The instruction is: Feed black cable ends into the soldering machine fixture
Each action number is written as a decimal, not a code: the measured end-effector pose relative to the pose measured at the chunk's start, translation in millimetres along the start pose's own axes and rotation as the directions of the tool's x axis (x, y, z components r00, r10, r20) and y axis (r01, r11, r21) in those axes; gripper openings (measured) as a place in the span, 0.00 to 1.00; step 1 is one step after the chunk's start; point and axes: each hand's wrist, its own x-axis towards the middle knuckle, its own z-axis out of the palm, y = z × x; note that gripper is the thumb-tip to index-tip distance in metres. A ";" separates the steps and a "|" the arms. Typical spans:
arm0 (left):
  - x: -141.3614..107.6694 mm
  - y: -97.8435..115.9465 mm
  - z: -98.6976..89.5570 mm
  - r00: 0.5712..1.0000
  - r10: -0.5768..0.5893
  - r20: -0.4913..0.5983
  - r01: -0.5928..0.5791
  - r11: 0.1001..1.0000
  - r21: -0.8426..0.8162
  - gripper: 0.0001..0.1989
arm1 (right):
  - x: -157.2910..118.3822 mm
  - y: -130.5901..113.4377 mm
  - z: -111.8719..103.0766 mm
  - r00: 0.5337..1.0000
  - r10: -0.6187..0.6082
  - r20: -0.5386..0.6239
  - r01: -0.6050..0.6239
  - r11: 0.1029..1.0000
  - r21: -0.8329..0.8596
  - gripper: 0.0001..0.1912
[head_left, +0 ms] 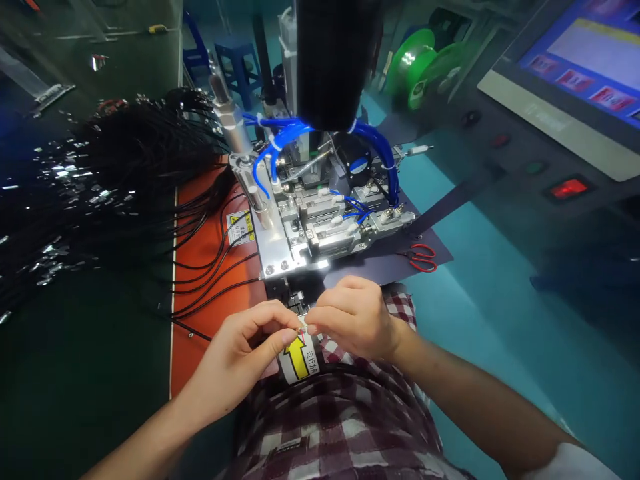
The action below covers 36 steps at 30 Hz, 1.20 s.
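Observation:
My left hand [250, 347] and my right hand [353, 317] meet just in front of the machine, fingertips almost touching. Thumb and forefinger of the left are pinched on a tiny thin wire end [300, 329], with a bit of gold and red showing. The right hand's fingers are curled and closed at the same spot; what they grip is mostly hidden. Directly below the fingertips is a white label with a yellow arrow [299, 360]. Behind the hands stands the metal machine [325, 220] with blue air hoses [300, 129].
Black cables [205, 267] lie across the orange board [200, 247], with a big bundle [140, 140] farther left. Red-handled scissors [424, 258] rest on a dark plate right of the machine. A control panel screen [590, 60] and green spool [413, 63] stand at the right.

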 end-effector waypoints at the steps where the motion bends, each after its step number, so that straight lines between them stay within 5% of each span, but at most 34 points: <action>1: 0.0 0.2 0.0 1.000 -0.005 0.004 0.005 1.000 0.006 0.09 | -0.3 0.4 0.8 1.000 0.007 -0.007 -0.007 1.000 0.003 0.14; 6: -0.7 0.8 0.0 1.000 -0.010 0.008 0.010 0.999 0.040 0.09 | -5.4 3.5 -0.6 0.988 0.138 -0.065 -0.129 0.984 0.122 0.24; 12: -1.0 -0.8 -0.4 1.000 0.002 0.006 -0.003 1.000 0.026 0.10 | -4.1 -0.5 -2.7 0.998 0.042 -0.038 -0.037 0.992 0.123 0.07; 21: 1.1 1.2 3.4 0.999 -0.034 -0.016 0.034 0.999 0.002 0.10 | -4.1 2.4 -3.5 0.990 0.127 -0.055 -0.118 0.982 0.146 0.04; 23: 0.8 -0.6 4.8 0.997 -0.049 -0.056 0.048 0.999 -0.019 0.10 | -8.5 2.4 -5.6 0.942 0.321 -0.098 -0.289 0.924 0.248 0.03; 26: 0.8 -4.2 7.6 0.990 -0.081 -0.118 0.070 0.993 -0.093 0.10 | -12.9 -9.1 -3.4 0.796 0.603 -0.041 -0.532 0.731 0.428 0.02; 30: 1.8 -6.7 10.7 0.987 -0.111 -0.120 0.088 0.979 -0.183 0.10 | -12.1 -33.8 10.0 0.716 0.690 0.103 -0.601 0.535 0.593 0.01; 36: 0.7 -8.8 11.5 0.985 -0.111 -0.135 0.072 0.962 -0.265 0.09 | -6.8 -43.9 27.5 0.579 0.788 0.207 -0.702 0.354 0.618 0.04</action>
